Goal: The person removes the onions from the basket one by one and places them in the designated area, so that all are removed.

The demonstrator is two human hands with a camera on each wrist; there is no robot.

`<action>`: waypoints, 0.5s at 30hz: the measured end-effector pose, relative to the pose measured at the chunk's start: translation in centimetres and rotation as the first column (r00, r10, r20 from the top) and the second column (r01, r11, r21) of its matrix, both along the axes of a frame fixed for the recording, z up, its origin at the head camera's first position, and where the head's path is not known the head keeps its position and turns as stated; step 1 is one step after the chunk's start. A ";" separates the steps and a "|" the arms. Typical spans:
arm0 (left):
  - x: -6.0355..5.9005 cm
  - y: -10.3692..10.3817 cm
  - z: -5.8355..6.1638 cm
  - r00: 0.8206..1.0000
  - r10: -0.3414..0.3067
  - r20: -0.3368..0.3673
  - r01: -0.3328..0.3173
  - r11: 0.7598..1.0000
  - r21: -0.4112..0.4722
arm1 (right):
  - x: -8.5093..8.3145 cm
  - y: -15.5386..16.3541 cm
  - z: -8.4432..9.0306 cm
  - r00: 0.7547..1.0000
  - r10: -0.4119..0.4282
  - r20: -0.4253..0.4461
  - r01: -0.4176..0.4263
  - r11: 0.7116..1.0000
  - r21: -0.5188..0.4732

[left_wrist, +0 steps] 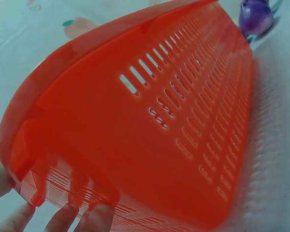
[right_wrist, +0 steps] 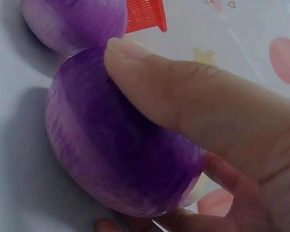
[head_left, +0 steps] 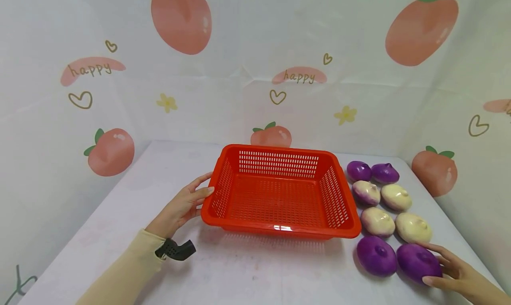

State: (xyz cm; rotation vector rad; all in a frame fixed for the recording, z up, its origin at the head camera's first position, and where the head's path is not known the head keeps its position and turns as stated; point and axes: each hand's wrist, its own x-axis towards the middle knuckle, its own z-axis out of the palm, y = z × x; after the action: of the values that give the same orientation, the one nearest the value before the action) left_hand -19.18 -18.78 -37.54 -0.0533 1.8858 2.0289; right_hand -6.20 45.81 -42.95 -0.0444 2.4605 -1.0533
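While the left hand point(head_left: 181, 207) rests against the left short wall of the red basket point(head_left: 279, 232), fingers nearly straight and spread lightly along the rim and wall, thumb on the near side, nothing curled round the plastic, the right hand point(head_left: 455, 274) is at the near-right corner of the table point(head_left: 239, 269) on the nearest purple onion point(head_left: 417, 261). Right wrist view: thumb lies across the top of that onion point(right_wrist: 116, 154), a fingertip shows beneath its lower edge, so the fingers close round it in a holding grip; the onion appears not yet raised from the table. Progress, as a judgement: work looks to be at its very start. Basket interior shows only bare mesh, no onion inside. All eight onions lie outside it, to its right, in two rough columns: two purple at the far end, four pale ones with purple blush in the middle, two purple at the near end, the second near purple onion point(head_left: 376, 255) just beside the gripped one. Everything therefore remains to be moved if the basket is the destination. Orientation: gripped onion is a flattened globe lying broad side down, short axis roughly vertical, small central nub pointing up; no marked long axis in plan. Basket is rectangular, long axis running left to right across the table, opening upward, near rim toward the person.
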 end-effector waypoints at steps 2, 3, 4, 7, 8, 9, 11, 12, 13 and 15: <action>0.0 0.0 0.0 1.000 0.000 0.001 0.000 1.000 -0.001 | -0.1 0.0 0.0 1.000 0.004 -0.005 -0.004 1.000 0.007; 0.0 0.0 -0.1 1.000 -0.001 0.000 0.001 1.000 -0.002 | -0.1 0.0 0.0 1.000 0.004 -0.009 -0.004 1.000 0.014; -0.1 0.0 -0.1 1.000 -0.001 0.000 0.001 1.000 -0.002 | -0.1 0.0 0.0 1.000 0.007 -0.009 -0.007 1.000 0.016; 0.0 0.0 -0.1 1.000 -0.002 0.000 0.002 1.000 -0.005 | -0.1 0.1 -0.2 0.999 0.008 -0.033 -0.008 1.000 0.003; 0.0 0.0 0.0 1.000 -0.002 0.000 0.002 1.000 -0.004 | -0.1 0.0 -0.4 0.997 0.019 -0.069 -0.020 1.000 -0.015; 0.0 0.0 0.0 1.000 -0.001 0.001 0.001 1.000 -0.004 | 0.0 0.0 -0.5 0.994 0.029 -0.107 -0.033 0.999 -0.037; 0.0 0.0 0.0 1.000 0.001 0.001 -0.001 1.000 -0.004 | 0.1 -0.1 -0.8 0.981 0.048 -0.186 -0.065 0.995 -0.081; 0.0 0.0 0.0 1.000 0.000 0.002 0.000 1.000 -0.001 | 0.1 -0.1 -1.0 0.972 0.059 -0.226 -0.083 0.991 -0.100; 0.0 0.0 -0.1 1.000 -0.001 0.001 0.001 1.000 0.001 | 0.2 -0.1 -1.1 0.965 0.065 -0.255 -0.099 0.987 -0.123; 0.0 0.0 -0.1 1.000 -0.003 -0.001 0.003 1.000 0.004 | 0.1 -0.2 -1.2 0.959 0.071 -0.274 -0.113 0.984 -0.138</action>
State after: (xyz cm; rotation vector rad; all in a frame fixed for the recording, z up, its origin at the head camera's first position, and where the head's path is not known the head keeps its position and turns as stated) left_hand -19.20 -18.82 -37.61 -0.0491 1.8813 2.0312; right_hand -6.06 45.62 -44.17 -0.3708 2.5787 -1.2635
